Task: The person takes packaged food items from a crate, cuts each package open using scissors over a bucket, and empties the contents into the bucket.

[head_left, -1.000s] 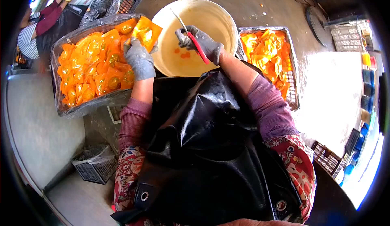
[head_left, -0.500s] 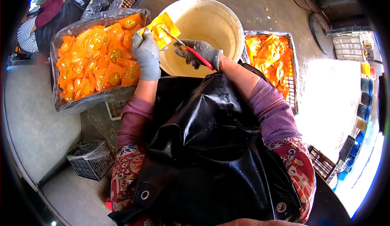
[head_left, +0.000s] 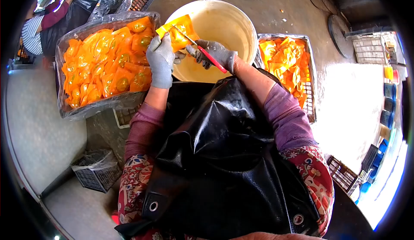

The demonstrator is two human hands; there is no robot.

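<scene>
My left hand [head_left: 160, 61], in a grey glove, is closed on the lower left edge of an orange plastic packet [head_left: 183, 28]. The packet is held up above the left rim of a large cream bucket [head_left: 246, 28]. In my gloved right hand [head_left: 217, 53] is a red-handled knife [head_left: 211, 59]. Its thin blade points up and left and lies against the packet; whether it has cut through I cannot tell. Left of my hands, a plastic-lined crate [head_left: 64, 106] is full of orange packets with round contents [head_left: 101, 63].
A crate [head_left: 311, 89] of crumpled orange wrappers [head_left: 284, 63] stands right of the bucket. A co-worker in a striped top [head_left: 32, 35] is at the upper left. A small lined basket [head_left: 98, 173] sits lower left. A black apron [head_left: 228, 153] covers my lap.
The packet has tilted and shifted slightly right and down, with my left hand following. The knife stays in my right hand, its blade still against the packet.
</scene>
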